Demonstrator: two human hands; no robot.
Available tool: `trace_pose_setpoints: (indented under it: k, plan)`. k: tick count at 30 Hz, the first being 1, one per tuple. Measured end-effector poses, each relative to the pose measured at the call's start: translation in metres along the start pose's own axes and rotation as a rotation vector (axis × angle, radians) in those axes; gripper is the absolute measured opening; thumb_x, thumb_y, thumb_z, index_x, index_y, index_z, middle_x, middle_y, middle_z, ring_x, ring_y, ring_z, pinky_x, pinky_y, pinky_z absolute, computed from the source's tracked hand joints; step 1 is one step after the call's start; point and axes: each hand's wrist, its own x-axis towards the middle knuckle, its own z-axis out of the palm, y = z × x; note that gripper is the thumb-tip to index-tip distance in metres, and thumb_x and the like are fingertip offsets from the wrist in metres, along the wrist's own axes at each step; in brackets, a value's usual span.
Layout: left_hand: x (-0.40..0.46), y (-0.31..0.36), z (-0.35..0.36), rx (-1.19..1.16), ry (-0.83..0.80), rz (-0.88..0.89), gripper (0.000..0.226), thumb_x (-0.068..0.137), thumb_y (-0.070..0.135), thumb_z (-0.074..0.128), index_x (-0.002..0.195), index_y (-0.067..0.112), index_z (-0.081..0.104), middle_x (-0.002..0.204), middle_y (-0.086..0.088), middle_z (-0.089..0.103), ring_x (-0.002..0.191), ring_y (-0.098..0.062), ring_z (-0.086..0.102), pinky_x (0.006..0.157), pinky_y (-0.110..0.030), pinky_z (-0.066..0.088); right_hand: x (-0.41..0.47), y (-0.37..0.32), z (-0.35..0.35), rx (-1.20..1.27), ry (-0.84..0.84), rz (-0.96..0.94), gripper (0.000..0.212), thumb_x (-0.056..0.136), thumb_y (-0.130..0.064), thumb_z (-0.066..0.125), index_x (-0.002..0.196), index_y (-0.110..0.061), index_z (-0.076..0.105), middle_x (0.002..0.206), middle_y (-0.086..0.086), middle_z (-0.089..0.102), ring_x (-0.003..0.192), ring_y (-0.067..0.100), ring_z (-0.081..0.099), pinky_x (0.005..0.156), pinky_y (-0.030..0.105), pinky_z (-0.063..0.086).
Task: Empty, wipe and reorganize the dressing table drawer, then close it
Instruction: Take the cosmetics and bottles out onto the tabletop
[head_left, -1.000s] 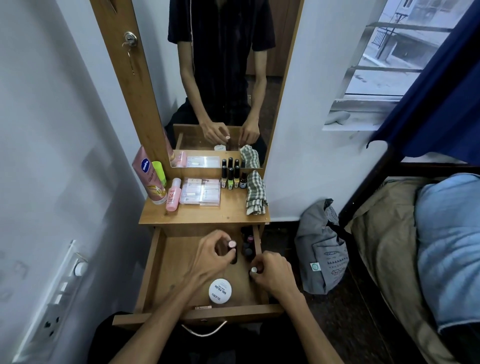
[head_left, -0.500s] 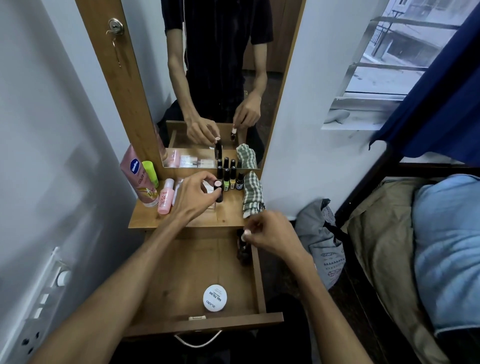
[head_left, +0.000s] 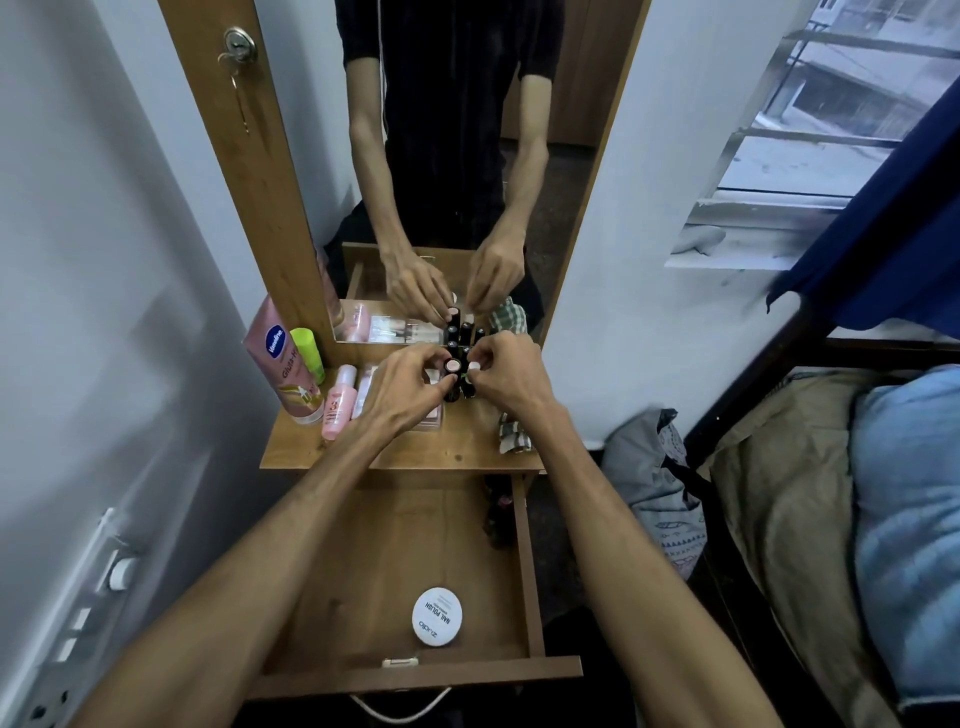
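Note:
The wooden drawer (head_left: 522, 566) is pulled open below the dressing table top (head_left: 441, 452). Inside it lie a round white nail polish remover tub (head_left: 437, 616) and a few dark small bottles (head_left: 500, 512) along the right wall. Above the table top, my left hand (head_left: 410, 387) pinches a dark bottle with a pale cap (head_left: 451, 379). Beside it, my right hand (head_left: 506, 376) pinches a second small bottle with a white cap (head_left: 471, 375). Both bottles stand among the row of small bottles at the mirror's foot.
On the table top stand a pink Vaseline tube (head_left: 280, 358), a green tube (head_left: 307, 353), a pink bottle (head_left: 338, 400), a clear flat box (head_left: 431, 413) and a checked cloth (head_left: 511, 434). A grey bag (head_left: 654, 488) and a bed (head_left: 831, 493) are on the right.
My right hand rose from the drawer's right edge to the table top with a white-capped bottle. My left hand stayed at the bottle row with its dark bottle.

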Motion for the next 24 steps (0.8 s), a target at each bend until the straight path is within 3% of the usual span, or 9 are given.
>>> trace_pose_setpoints:
  k: [4,8,13,18,21,24]
  plan:
    - [0.002,-0.004,0.001,-0.001,0.023,0.0,0.02,0.08,0.026,0.073,0.099,0.023,0.071,0.096,0.01,0.073,0.071,-0.008,0.059,0.066,-0.026,0.043,0.006,0.003,0.01,0.0,-0.025,0.022,0.019,0.073,-0.014,0.069,0.087,-0.019,0.08,0.081,0.0,0.076,0.081,0.019,0.069,0.073,0.035,0.058]
    - [0.002,-0.004,0.002,-0.001,0.022,0.0,0.02,0.079,0.027,0.074,0.099,0.024,0.07,0.093,0.012,0.071,0.071,-0.008,0.059,0.067,-0.027,0.047,0.003,0.009,0.018,0.034,-0.005,0.037,0.015,0.076,-0.016,0.072,0.088,-0.018,0.081,0.081,0.0,0.076,0.078,0.019,0.069,0.072,0.037,0.06]
    - [0.002,-0.001,0.001,0.013,0.012,0.014,0.028,0.079,0.027,0.075,0.107,0.024,0.07,0.095,0.012,0.071,0.074,-0.007,0.058,0.068,-0.026,0.046,0.001,0.011,0.019,0.078,0.035,0.049,0.015,0.081,-0.017,0.076,0.095,-0.015,0.081,0.085,0.001,0.077,0.079,0.016,0.069,0.068,0.024,0.046]
    - [-0.002,-0.004,-0.002,0.014,0.014,0.023,0.039,0.079,0.025,0.074,0.118,0.023,0.067,0.097,0.01,0.069,0.072,-0.004,0.055,0.07,-0.027,0.046,-0.006,0.015,0.015,0.106,0.055,0.045,0.033,0.078,-0.023,0.08,0.111,-0.02,0.076,0.083,-0.007,0.075,0.083,0.014,0.07,0.078,0.031,0.056]
    - [-0.012,-0.006,-0.005,-0.009,0.083,0.037,0.028,0.081,0.026,0.071,0.109,0.025,0.069,0.092,0.014,0.066,0.065,0.001,0.053,0.065,-0.027,0.046,-0.018,0.02,0.009,0.14,0.086,0.022,0.026,0.077,-0.017,0.078,0.103,-0.018,0.078,0.079,-0.007,0.074,0.077,0.012,0.069,0.078,0.034,0.058]
    - [-0.03,-0.002,-0.005,-0.009,0.142,0.091,0.013,0.083,0.022,0.066,0.096,0.025,0.066,0.082,0.012,0.061,0.064,-0.005,0.055,0.061,-0.03,0.048,-0.038,0.028,0.004,0.153,0.116,-0.016,0.013,0.077,-0.015,0.073,0.087,-0.021,0.08,0.075,-0.01,0.074,0.07,0.003,0.068,0.074,0.032,0.06]
